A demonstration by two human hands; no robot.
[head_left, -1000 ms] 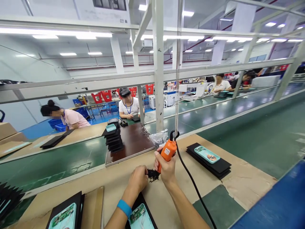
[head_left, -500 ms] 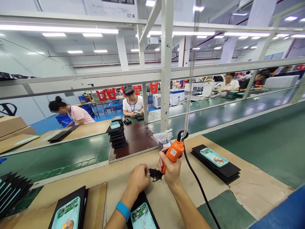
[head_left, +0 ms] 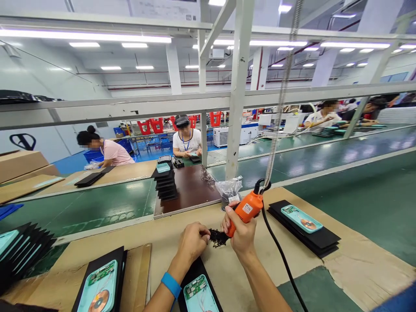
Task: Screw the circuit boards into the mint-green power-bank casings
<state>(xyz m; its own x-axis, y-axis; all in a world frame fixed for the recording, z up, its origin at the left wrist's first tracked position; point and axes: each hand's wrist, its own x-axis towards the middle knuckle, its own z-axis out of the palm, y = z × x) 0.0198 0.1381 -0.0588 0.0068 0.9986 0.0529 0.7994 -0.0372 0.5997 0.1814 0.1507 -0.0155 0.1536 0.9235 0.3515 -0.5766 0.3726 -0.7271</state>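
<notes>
The right hand (head_left: 242,236) is wrapped tight around an orange plastic electric screwdriver (head_left: 247,209), its tip down in a small heap of black screws (head_left: 218,237) on the tan tabletop (head_left: 162,236). The left hand (head_left: 191,242), fingers curled, touches the heap; whether it pinches a screw, I cannot tell.

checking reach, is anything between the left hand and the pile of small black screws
Nothing visible: the left hand is at the pile of small black screws; the orange power screwdriver in the right hand meets it from the other side.

One orange screwdriver (head_left: 246,209), one screw pile (head_left: 217,237), one plastic bag (head_left: 229,190), three teal units (head_left: 301,218) on the cardboard (head_left: 357,268).
</notes>
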